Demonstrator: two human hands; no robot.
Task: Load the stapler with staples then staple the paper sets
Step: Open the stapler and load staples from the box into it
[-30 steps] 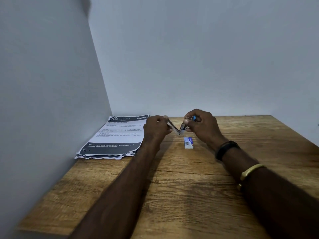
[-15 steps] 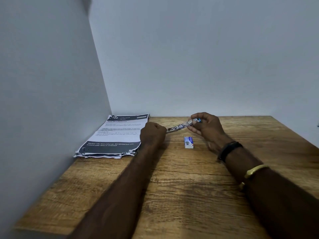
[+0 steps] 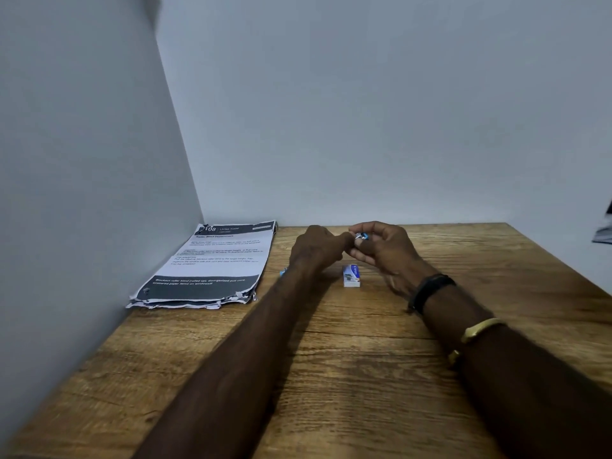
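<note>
Right hand (image 3: 385,251): on my feed its thumb and fingertips pinch the stapler, with the other fingers loosely curled beneath.
Stapler (image 3: 361,236): only a short silver-and-blue piece shows, raised off the table between the two hands. The rest is hidden by fingers.
Left hand (image 3: 316,250): fingers curled in like a fist, its knuckle end right up against the pinch. I cannot tell whether it actually holds part of the stapler or only meets it.
Staple box (image 3: 351,275): small, white and blue, lying flat on the wood just below the pinch on my side and touching neither hand.
Paper sets (image 3: 212,263): a stack of printed sheets with dark bands at top and bottom, well to the left of the grip beyond the left wrist. It lies in the corner against the left wall, its near edges ragged and uneven.
Blue bit (image 3: 283,271): a tiny blue scrap peeks out at the left edge of the left forearm, below and left of the grip. It is too small for me to identify.
Table (image 3: 364,376): wood grain, carrying the box and the papers.
Black band (image 3: 430,289): around the right wrist, just behind the gripping hand.
Gold bangle (image 3: 478,329): farther down the same forearm, toward me.
Walls (image 3: 364,111): plain grey, behind and left of the grip.
</note>
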